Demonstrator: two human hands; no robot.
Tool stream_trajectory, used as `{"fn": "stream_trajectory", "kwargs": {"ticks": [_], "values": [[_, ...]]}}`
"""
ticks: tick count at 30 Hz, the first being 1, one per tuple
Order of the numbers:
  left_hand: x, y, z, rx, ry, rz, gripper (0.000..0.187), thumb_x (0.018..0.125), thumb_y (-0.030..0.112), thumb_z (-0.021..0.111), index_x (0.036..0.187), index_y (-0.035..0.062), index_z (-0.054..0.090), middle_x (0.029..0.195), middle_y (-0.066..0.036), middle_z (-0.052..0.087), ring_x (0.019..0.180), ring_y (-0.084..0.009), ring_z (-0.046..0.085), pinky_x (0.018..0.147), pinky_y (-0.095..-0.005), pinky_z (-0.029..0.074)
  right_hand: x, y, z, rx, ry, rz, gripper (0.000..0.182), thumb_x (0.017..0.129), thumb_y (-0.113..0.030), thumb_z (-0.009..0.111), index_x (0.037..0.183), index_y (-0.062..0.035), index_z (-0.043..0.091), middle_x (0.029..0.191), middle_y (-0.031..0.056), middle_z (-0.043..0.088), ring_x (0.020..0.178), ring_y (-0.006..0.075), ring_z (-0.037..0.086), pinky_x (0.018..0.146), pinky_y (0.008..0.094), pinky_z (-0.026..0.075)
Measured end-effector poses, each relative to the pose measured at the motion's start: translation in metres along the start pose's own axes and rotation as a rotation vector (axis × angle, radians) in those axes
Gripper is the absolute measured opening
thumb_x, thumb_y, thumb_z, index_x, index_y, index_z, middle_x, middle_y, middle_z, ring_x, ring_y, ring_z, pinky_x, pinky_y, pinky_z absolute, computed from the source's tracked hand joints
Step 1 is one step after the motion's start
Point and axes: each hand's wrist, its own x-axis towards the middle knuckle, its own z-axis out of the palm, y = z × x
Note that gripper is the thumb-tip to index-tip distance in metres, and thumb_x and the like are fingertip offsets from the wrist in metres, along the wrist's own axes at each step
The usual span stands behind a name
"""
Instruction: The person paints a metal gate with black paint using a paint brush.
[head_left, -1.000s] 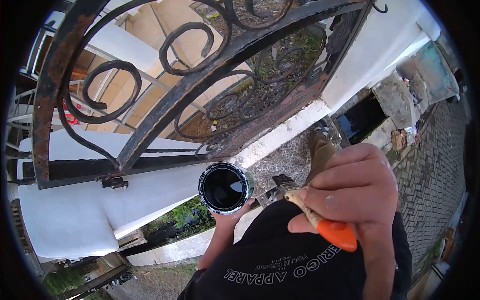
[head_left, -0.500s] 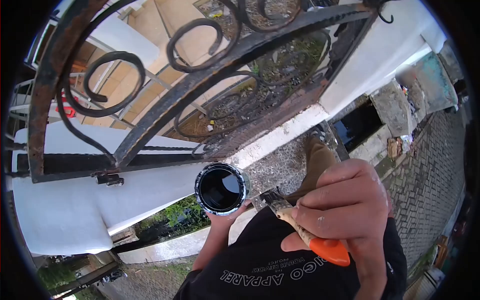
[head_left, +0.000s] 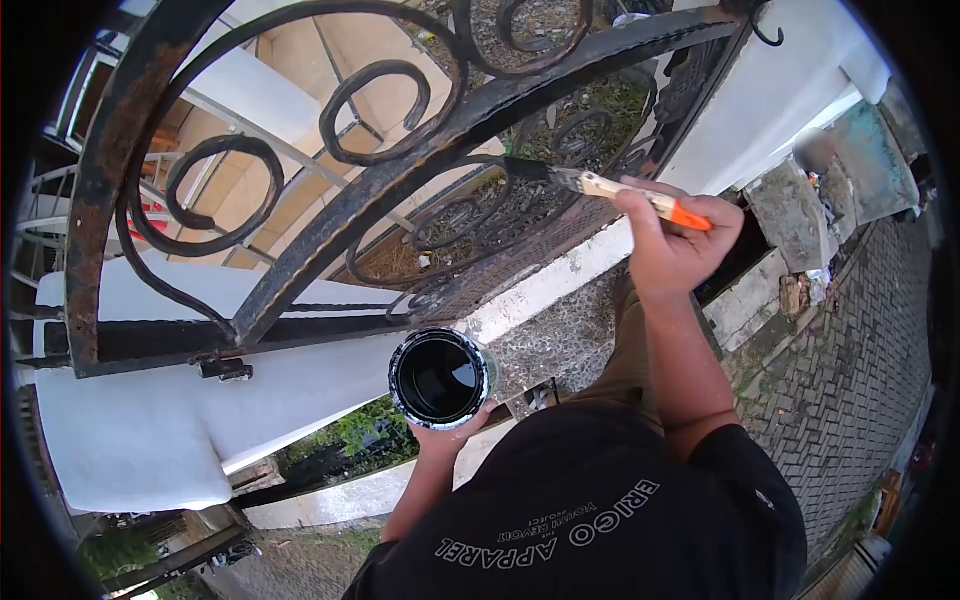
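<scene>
A can [head_left: 396, 392] of glossy black paint stands upright in my left hand [head_left: 452, 434], its rim smeared with paint. My fingers wrap it from below and from the right side, mostly hidden beneath it. Further up, my right hand [head_left: 685, 240] is closed around the handle of a paintbrush [head_left: 608, 187] with a pale, orange-ended handle. The dark bristles point left and overlap the scrollwork of the black wrought-iron gate [head_left: 345, 212], close below its thick curved bar. Brown rust patches mark the gate's left upright.
A white wall [head_left: 140, 430] runs below the gate at left, and a white pillar [head_left: 745, 130] rises at right. An open drain [head_left: 735, 255] lies beside concrete slabs [head_left: 790, 215]. Paving bricks [head_left: 840, 370] cover the lane at right. Green plants [head_left: 365, 430] grow below the can.
My right hand has swung up and away from my chest, carrying the paintbrush to the gate, bristles now pointing left. The can in my left hand has hardly moved.
</scene>
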Motion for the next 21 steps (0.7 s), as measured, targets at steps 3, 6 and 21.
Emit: {"fn": "stream_trajectory", "kwargs": {"ticks": [3, 6, 21], "values": [[0.004, 0.006, 0.0, 0.034, -0.001, 0.005, 0.102, 0.06, 0.021, 0.093, 0.144, 0.003, 0.037, 0.136, -0.014, 0.054, 0.124, -0.0265, 0.056, 0.105, -0.0423, 0.047, 0.001, 0.019, 0.011, 0.004, -0.044, -0.16, 0.054, 0.081, 0.016, 0.069, 0.107, -0.0067, 0.027, 0.098, 0.0283, 0.064, 0.09, 0.0313, 0.072, 0.073, 0.0319, 0.063], [0.006, 0.012, 0.001, 0.044, -0.002, -0.054, 0.103, 0.059, 0.023, 0.093, 0.144, 0.0029, 0.037, 0.135, -0.014, 0.054, 0.123, -0.0269, 0.057, 0.105, -0.042, 0.047, 0.004, 0.031, 0.016, -0.028, 0.01, -0.179, 0.054, 0.082, 0.015, 0.069, 0.107, -0.0065, 0.026, 0.097, 0.0284, 0.064, 0.09, 0.0307, 0.072, 0.074, 0.0318, 0.063], [0.011, 0.023, 0.003, 0.084, -0.066, -0.046, 0.106, 0.06, 0.025, 0.096, 0.143, 0.0012, 0.035, 0.136, -0.015, 0.053, 0.125, -0.0267, 0.055, 0.106, -0.0406, 0.046, -0.028, 0.026, 0.045, 0.143, 0.079, -0.309, 0.04, 0.075, 0.007, 0.082, 0.094, -0.0023, 0.048, 0.09, 0.0277, 0.071, 0.087, 0.0301, 0.074, 0.072, 0.0339, 0.061]]}}
